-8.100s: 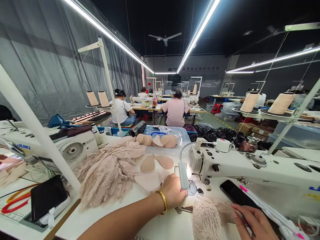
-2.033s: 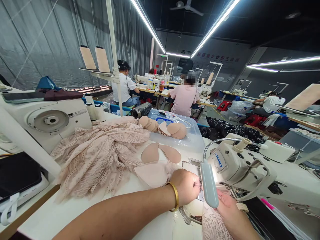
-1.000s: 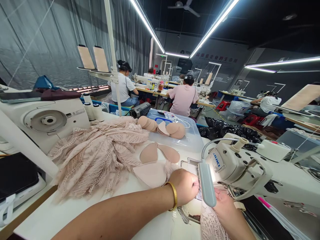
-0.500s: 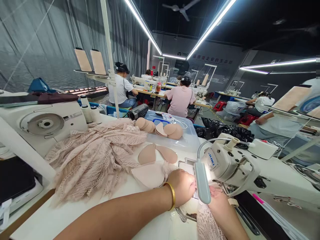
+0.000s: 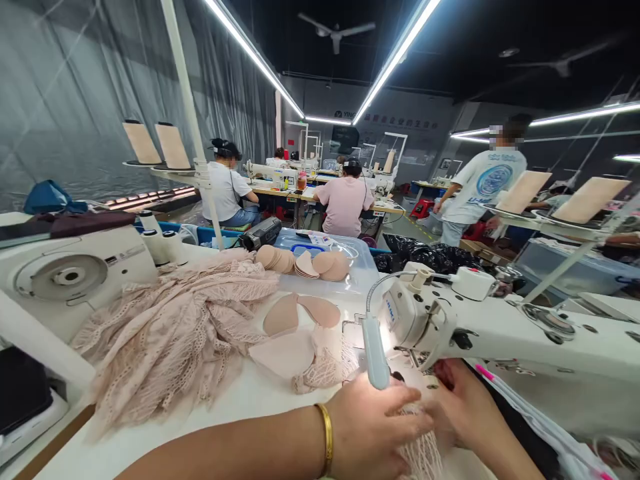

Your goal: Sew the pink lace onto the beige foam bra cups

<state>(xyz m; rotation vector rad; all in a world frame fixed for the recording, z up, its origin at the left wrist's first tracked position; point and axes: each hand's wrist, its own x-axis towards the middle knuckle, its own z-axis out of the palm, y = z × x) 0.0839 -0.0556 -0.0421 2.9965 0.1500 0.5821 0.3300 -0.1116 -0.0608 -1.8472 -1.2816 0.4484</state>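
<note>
My left hand [image 5: 373,430], with a gold bangle on the wrist, lies low in front of the white sewing machine [image 5: 500,333], fingers curled over a piece of pink lace [image 5: 423,453]. My right hand [image 5: 463,413] meets it from the right and grips the same lace under the machine's arm. A small grey lamp [image 5: 375,353] on a bent neck shines down just above my left hand. A finished lace piece with a padded cup [image 5: 305,357] rests on the table behind my hands.
A heap of pink lace [image 5: 170,333] covers the table's left. Two loose beige cups [image 5: 300,312] and stacks of cups on a clear box [image 5: 350,283] lie behind. Another machine [image 5: 75,273] stands far left. Other workers sit ahead; a person in white stands right.
My hands have drawn back toward me from the needle, and both now hold the lace together. The view swung right. A person in a white shirt walked in at the right.
</note>
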